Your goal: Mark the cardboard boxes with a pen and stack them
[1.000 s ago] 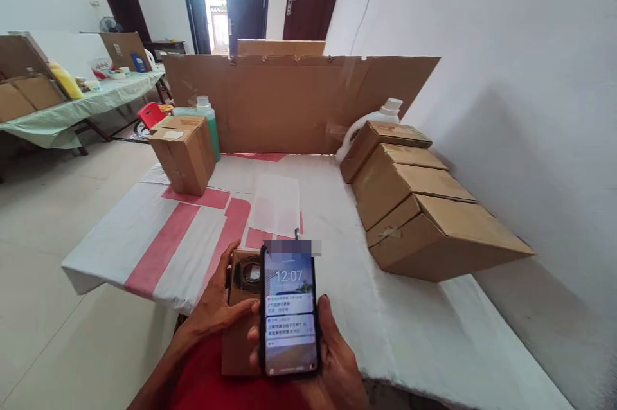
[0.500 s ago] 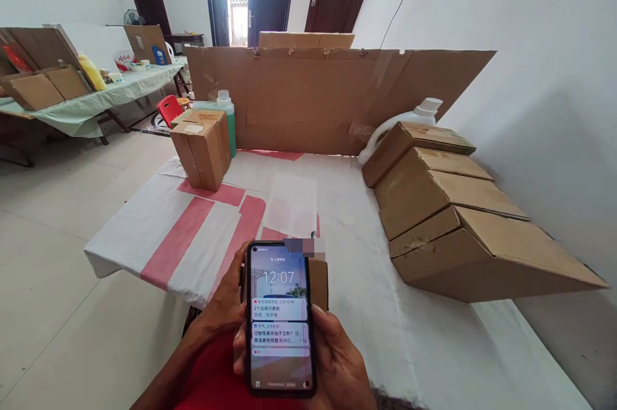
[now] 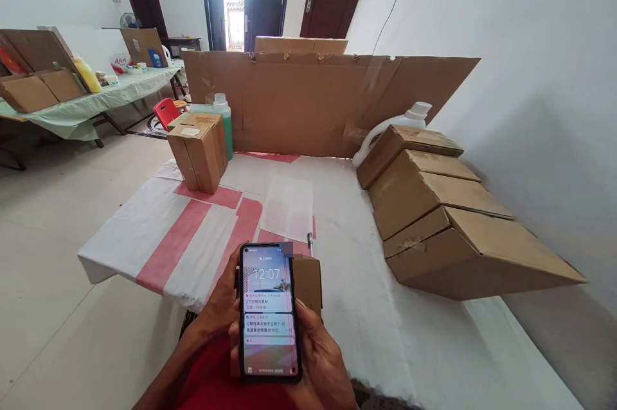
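A black smartphone (image 3: 268,313) stands upright before me at the table's near edge, its screen lit and reading 12:07 above some notifications. My left hand (image 3: 226,307) wraps the phone's left side, with part of its fingers hidden behind it. On the other side, my right hand (image 3: 321,352) grips the lower right edge, thumb along the rim. Just behind the phone is a small brown cardboard box (image 3: 308,281), partly covered by it. A pen (image 3: 310,243) lies past the box, near a whitish sheet (image 3: 288,207) on the tablecloth.
A cardboard panel (image 3: 289,105) stands across the table's (image 3: 357,268) far side. Several cardboard boxes (image 3: 434,204) line the right, by a white jug (image 3: 385,127). Back left are a carton (image 3: 200,156) and a green bottle (image 3: 227,130). Another table (image 3: 130,85) stands farther left.
The phone and both hands sit slightly farther left in view, and more of the small box and pen shows. The whole view has shifted a little. The grip is unchanged.
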`<control>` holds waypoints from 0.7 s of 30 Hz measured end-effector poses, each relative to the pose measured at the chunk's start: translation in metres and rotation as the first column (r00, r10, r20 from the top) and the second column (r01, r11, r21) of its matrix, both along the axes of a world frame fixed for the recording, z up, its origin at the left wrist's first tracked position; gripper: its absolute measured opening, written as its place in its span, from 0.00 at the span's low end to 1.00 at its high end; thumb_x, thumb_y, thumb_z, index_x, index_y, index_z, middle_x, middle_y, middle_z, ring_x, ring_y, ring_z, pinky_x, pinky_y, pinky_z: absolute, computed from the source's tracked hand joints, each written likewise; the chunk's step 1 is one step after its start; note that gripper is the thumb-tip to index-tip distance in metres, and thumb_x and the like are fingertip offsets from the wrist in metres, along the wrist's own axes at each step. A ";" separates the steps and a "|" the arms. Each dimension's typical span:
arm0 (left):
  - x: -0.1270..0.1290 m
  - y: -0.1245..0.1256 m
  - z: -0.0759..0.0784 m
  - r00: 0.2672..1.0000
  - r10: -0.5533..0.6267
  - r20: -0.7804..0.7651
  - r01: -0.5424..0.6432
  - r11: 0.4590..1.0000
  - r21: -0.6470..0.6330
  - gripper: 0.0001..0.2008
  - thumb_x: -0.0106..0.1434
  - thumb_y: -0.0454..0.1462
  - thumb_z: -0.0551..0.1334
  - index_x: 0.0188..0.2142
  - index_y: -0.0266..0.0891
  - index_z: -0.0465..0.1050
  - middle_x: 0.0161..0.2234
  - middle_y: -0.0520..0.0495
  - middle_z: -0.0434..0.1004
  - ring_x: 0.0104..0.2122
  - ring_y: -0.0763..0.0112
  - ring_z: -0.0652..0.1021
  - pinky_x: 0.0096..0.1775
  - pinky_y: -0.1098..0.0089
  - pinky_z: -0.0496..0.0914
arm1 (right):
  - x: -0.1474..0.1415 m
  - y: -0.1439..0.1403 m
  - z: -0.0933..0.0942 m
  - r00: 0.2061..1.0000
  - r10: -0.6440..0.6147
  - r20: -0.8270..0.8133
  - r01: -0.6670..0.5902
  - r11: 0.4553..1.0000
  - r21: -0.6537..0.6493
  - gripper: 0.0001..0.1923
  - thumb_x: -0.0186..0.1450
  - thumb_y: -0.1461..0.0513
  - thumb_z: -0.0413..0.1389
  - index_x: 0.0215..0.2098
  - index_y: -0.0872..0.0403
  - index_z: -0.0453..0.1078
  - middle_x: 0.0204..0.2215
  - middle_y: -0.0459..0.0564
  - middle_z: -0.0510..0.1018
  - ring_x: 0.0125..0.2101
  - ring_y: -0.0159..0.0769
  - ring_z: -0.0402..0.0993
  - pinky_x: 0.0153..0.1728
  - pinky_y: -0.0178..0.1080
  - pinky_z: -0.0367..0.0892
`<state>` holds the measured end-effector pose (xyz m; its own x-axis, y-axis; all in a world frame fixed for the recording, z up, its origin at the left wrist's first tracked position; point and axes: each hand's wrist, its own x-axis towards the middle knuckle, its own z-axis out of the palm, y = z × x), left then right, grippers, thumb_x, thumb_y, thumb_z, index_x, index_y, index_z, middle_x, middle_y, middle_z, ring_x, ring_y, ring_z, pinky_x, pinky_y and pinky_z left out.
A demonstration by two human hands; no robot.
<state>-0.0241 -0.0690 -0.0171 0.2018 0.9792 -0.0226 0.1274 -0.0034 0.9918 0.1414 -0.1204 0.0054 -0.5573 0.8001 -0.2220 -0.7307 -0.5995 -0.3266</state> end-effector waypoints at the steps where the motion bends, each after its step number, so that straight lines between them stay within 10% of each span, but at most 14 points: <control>1: 0.000 0.001 -0.004 1.000 -0.024 0.008 0.024 1.000 0.001 0.50 0.53 0.53 0.72 0.71 0.46 0.55 0.59 0.39 0.74 0.58 0.46 0.75 0.59 0.54 0.72 | 0.001 0.000 -0.001 1.000 -0.017 0.001 0.017 1.000 -0.007 0.27 0.67 0.45 0.58 0.53 0.56 0.78 0.47 0.60 0.85 0.47 0.53 0.82 0.51 0.57 0.73; 11: -0.010 0.009 -0.030 0.987 0.053 -0.153 -0.059 0.998 -0.035 0.53 0.57 0.50 0.72 0.73 0.46 0.44 0.67 0.36 0.64 0.67 0.47 0.68 0.66 0.49 0.63 | 0.061 0.014 -0.018 0.886 -0.370 0.278 0.374 0.927 0.041 0.25 0.68 0.46 0.59 0.54 0.54 0.78 0.49 0.55 0.85 0.43 0.47 0.83 0.48 0.51 0.74; 15: -0.017 0.022 -0.038 0.989 0.059 -0.135 -0.076 0.989 -0.124 0.53 0.57 0.55 0.71 0.73 0.46 0.45 0.68 0.35 0.62 0.68 0.45 0.67 0.65 0.48 0.64 | 0.105 0.041 -0.059 0.421 -0.501 0.756 0.461 0.836 0.297 0.32 0.61 0.37 0.58 0.40 0.56 0.78 0.36 0.53 0.84 0.34 0.43 0.80 0.38 0.44 0.73; 21: -0.008 0.056 -0.054 0.985 0.165 -0.058 -0.174 0.964 -0.203 0.52 0.53 0.59 0.72 0.70 0.44 0.56 0.64 0.33 0.69 0.63 0.44 0.72 0.61 0.49 0.69 | 0.148 0.073 -0.103 -0.114 -0.458 0.882 0.382 0.799 0.464 0.27 0.59 0.37 0.50 0.22 0.50 0.65 0.19 0.46 0.71 0.24 0.40 0.66 0.28 0.42 0.62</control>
<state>-0.0322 -0.0134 -0.0711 0.0281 0.9722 -0.2323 0.1484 0.2257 0.9628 0.2895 -0.0478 -0.0972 0.5731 0.8077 -0.1386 0.1536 -0.2720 -0.9500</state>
